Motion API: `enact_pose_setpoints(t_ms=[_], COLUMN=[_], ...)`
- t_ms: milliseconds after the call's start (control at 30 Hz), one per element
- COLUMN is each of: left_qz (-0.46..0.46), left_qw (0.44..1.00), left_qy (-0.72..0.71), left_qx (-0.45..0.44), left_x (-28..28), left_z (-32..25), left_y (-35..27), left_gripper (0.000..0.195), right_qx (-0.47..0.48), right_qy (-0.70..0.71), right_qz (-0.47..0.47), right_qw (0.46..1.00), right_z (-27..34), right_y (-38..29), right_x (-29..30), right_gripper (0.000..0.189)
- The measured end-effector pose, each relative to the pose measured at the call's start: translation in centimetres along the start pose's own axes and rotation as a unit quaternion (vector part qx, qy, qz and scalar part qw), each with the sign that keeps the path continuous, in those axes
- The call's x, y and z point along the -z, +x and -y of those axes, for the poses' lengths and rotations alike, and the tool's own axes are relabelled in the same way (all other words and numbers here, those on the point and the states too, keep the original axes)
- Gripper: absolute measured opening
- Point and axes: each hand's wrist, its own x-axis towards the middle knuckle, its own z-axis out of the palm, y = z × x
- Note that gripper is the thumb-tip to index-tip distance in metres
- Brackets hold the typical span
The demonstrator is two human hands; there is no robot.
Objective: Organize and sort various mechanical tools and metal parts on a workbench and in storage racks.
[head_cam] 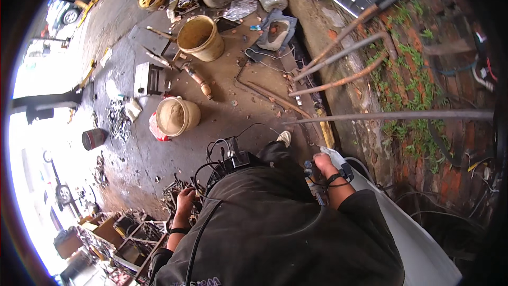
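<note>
My left hand (185,203) hangs low at my left side, its fingers loosely curled. Behind and around it lies a heap of metal scrap (174,190); contact between them cannot be made out. At my right side is my right hand (323,162), fingers bent, close to the top edge of a pale sheet panel (381,202). Whether it grips that edge is unclear. Just inside that wrist shows a small bluish object (308,165), partly hidden by my body. A black device with cables (234,159) sits at my waist. My shoe (284,138) stands on the concrete floor.
Ahead stand a sand-filled bucket (177,116), a larger bucket (201,38) and a small wooden stool (149,79). A turned wooden leg (198,81) lies between. Metal bars (389,116) jut in from the right, above the brick ground. Compartmented scrap bins (127,242) fill the lower left.
</note>
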Motion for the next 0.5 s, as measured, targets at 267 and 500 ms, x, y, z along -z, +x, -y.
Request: enact_pose_setpoints(t_ms=[267, 500], left_qz=[-0.051, -0.051], left_qw=[0.997, 0.995], left_qy=[0.051, -0.071], left_qx=[-0.015, 0.047], left_x=[7.0, 14.2], left_z=[8.2, 13.9], left_y=[2.1, 3.7], left_gripper=[0.028, 0.030], right_qx=[-0.039, -0.070], right_qy=[0.102, 0.117], right_qz=[-0.034, -0.007], right_qw=[0.993, 0.991], right_z=[6.5, 11.3], right_y=[-3.1, -4.9], right_x=[-6.3, -11.6], right_gripper=[0.017, 0.013])
